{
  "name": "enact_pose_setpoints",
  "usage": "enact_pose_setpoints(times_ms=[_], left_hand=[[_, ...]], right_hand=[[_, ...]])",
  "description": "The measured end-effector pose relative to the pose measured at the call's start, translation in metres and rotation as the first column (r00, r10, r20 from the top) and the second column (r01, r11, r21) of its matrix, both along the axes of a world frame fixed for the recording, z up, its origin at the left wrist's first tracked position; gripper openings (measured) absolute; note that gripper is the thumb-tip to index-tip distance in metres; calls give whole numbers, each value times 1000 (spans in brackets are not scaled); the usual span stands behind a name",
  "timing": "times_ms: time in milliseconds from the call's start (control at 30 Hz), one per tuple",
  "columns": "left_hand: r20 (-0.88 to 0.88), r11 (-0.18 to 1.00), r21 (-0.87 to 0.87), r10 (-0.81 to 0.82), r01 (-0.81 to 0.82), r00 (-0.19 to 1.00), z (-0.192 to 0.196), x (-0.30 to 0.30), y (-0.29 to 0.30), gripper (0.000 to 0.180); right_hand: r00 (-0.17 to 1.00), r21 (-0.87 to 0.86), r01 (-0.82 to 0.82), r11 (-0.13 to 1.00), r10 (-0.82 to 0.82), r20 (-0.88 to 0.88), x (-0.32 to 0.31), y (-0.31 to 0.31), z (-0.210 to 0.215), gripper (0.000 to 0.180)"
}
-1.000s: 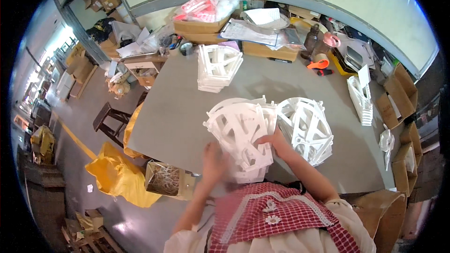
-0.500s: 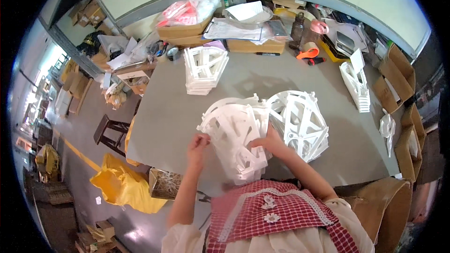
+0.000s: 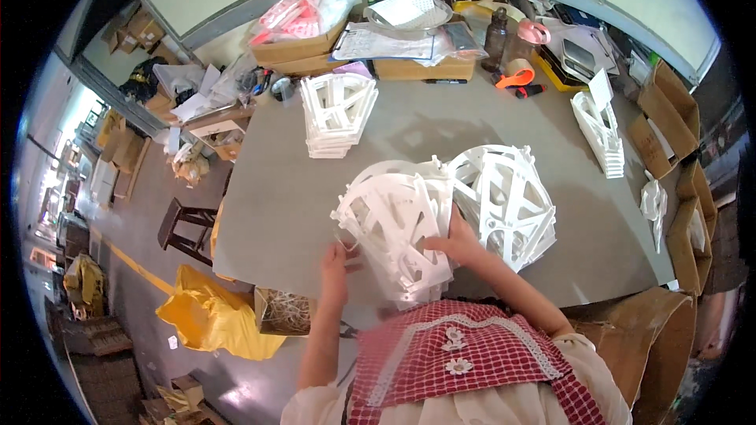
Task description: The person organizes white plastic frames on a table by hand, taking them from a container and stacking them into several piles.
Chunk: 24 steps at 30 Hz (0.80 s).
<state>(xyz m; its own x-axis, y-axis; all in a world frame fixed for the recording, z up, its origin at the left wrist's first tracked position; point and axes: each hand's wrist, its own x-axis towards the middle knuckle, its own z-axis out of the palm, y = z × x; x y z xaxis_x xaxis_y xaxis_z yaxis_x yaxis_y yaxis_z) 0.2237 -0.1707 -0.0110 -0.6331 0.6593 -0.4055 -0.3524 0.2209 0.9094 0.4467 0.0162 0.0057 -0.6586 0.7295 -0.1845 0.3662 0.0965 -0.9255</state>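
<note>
Right hand grips the edge of the near stack of white fan-shaped plastic frames, its thumb laid across the front and its fingers behind, probably to keep the loose layers together and standing. Left hand waits at the opposite, lower edge with fingers half curled; whether it touches the stack or pinches something small I cannot tell. The stack leans between both hands, its narrow end just in front of the red checked apron, perhaps so the body can back it up.

Just beyond the right hand lies a second stack of white frames, and a third stack of white frames sits farther off, ahead of the left hand; nesting them seems to save room. Well to the right of the right hand, a row of narrow white plastic parts stands close-packed.

All of these rest on a smooth grey tabletop. Along its far side, ahead of the hands, are a clipboard, a dark brown bottle and an orange tape dispenser. Left of the left hand, down on the floor, are a yellow sack and a dark wooden stool.
</note>
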Motion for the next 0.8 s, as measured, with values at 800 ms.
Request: enact_pose_setpoints(times_ms=[800], left_hand=[[-103,914,37,-398,404,911,71,5,-50,12]], right_hand=[[981,86,-59,994,42,191,2,-12,33,106]])
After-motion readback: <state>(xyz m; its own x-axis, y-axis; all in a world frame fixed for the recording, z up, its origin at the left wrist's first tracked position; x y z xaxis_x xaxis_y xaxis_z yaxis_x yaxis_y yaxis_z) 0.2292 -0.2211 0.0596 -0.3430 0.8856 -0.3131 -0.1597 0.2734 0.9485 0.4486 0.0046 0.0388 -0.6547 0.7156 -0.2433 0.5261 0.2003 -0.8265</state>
